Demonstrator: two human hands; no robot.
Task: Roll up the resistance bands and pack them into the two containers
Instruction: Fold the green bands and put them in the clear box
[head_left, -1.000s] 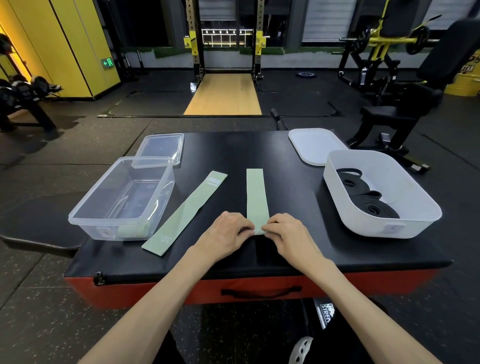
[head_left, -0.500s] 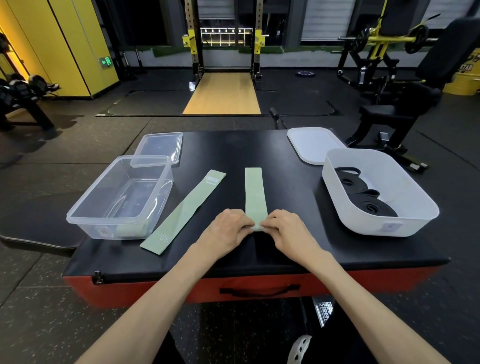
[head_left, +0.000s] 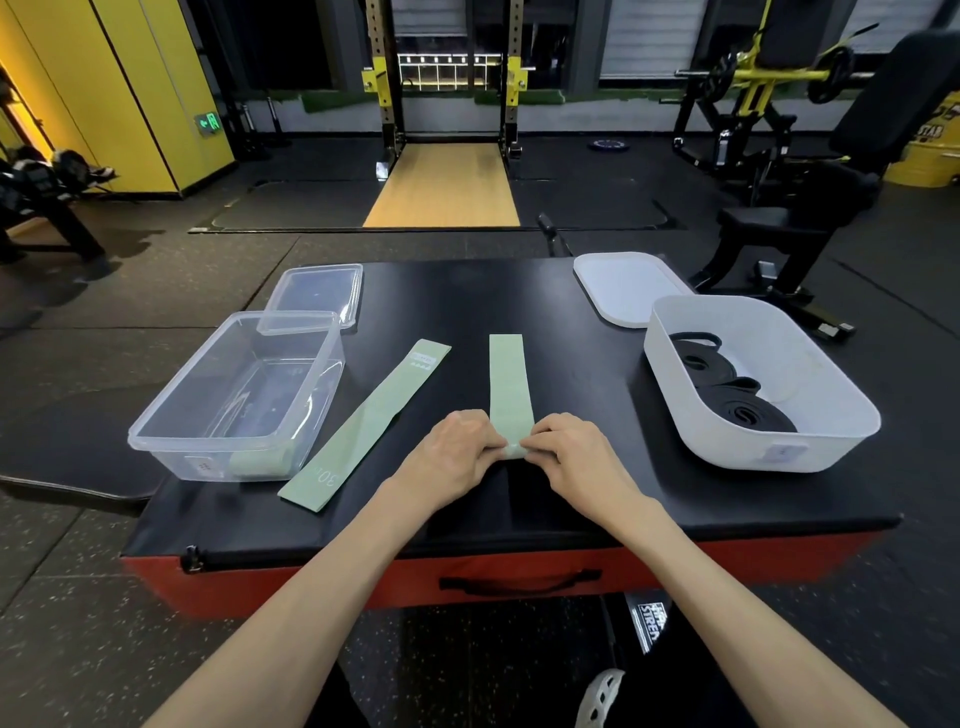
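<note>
A person's left hand (head_left: 457, 452) and right hand (head_left: 566, 452) meet at the near end of a pale green resistance band (head_left: 508, 379) laid flat on a black padded worktop (head_left: 467, 296). Each grip is clamped on that end, fingers pinching a small roll from either side. The rest of the band runs straight away from the grip toward the far edge.

Just left of this band lies a second green band (head_left: 374, 421), unrolled and angled, apart from both hands. Farther left of the band stands a clear container (head_left: 156, 431) with a rolled green band (head_left: 254, 462) against its near wall. The clear lid (head_left: 317, 291) rests behind that container, its edge overlapping the far rim.

Well to the right of the band sits a white container (head_left: 857, 410) holding coiled black bands (head_left: 748, 410). Its white lid (head_left: 623, 286) lies flat beyond it, to the band's far right.
</note>
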